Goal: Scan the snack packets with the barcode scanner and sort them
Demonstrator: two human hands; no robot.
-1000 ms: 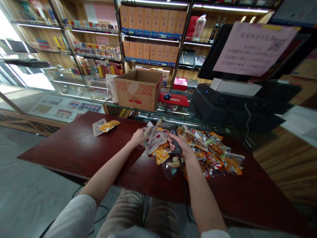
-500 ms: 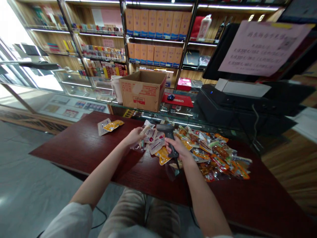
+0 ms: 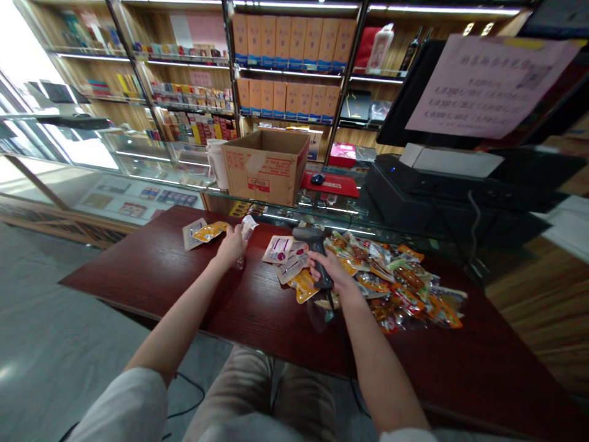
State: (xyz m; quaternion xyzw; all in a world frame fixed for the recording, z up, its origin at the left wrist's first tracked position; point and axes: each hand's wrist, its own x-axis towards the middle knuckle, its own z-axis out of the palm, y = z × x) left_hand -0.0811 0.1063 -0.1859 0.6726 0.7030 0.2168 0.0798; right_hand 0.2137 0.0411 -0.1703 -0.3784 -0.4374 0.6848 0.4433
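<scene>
My right hand (image 3: 332, 272) is closed round the grip of a dark barcode scanner (image 3: 315, 241), held over the left edge of a heap of snack packets (image 3: 391, 277) on the dark red table (image 3: 151, 276). My left hand (image 3: 231, 245) grips a small clear snack packet (image 3: 246, 228), lifted to the left of the heap. It is close to two packets, one yellow (image 3: 209, 231) and one pale (image 3: 191, 234), lying apart at the table's far left. A few pale packets (image 3: 278, 249) lie between my hands.
An open cardboard box (image 3: 267, 161) and a white cup stack (image 3: 216, 161) stand on the glass counter (image 3: 138, 184) behind the table. A black till with a monitor (image 3: 442, 190) stands at the right. Shelves of goods (image 3: 285, 61) line the back wall.
My left hand has carried one small packet from the heap leftwards, toward the two separate packets. The right hand with the scanner has stayed by the heap.
</scene>
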